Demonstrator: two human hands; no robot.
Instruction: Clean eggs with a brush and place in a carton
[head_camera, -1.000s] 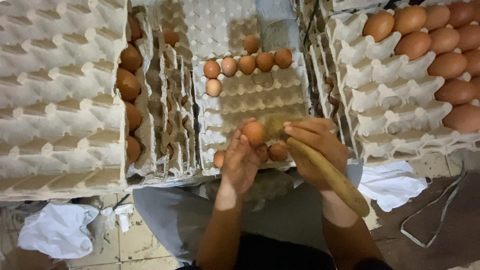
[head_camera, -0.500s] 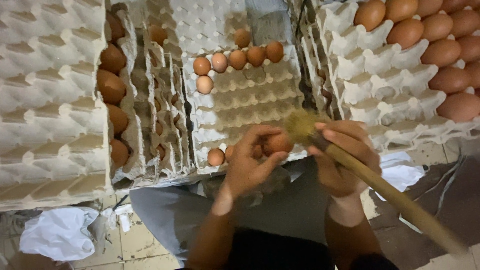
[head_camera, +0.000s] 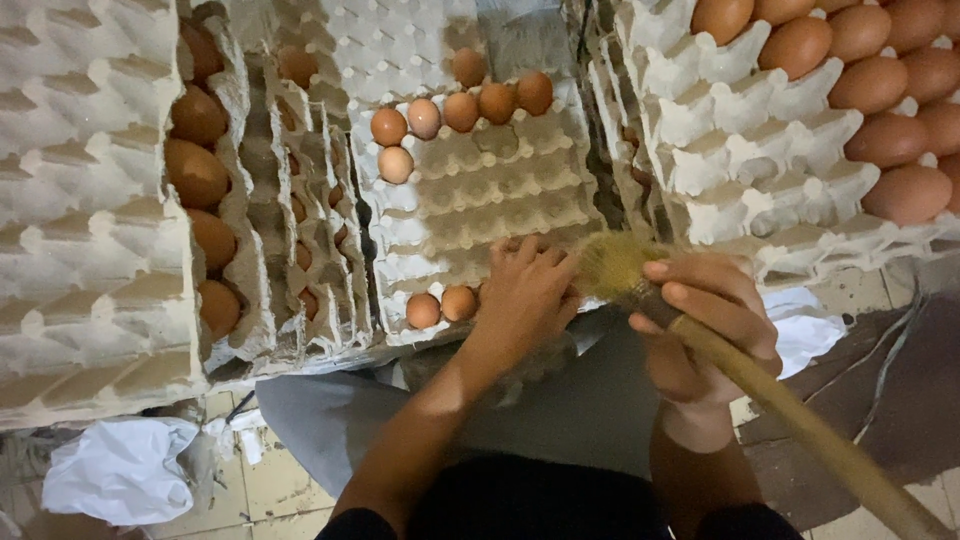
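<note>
Egg stacks crowded the frame's left and upper right; your left hand (head_camera: 525, 290) lay palm-down, loosely curled on the centre tray (head_camera: 480, 200), its grip hidden; your right hand (head_camera: 705, 325) gripped a brush (head_camera: 640, 285).

Two bare forearms rise from six o'clock, ending in the left hand (head_camera: 525, 295) and the right hand (head_camera: 705, 325), no rings or watch visible; dark clothing (head_camera: 530, 500) covers the body below.
</note>
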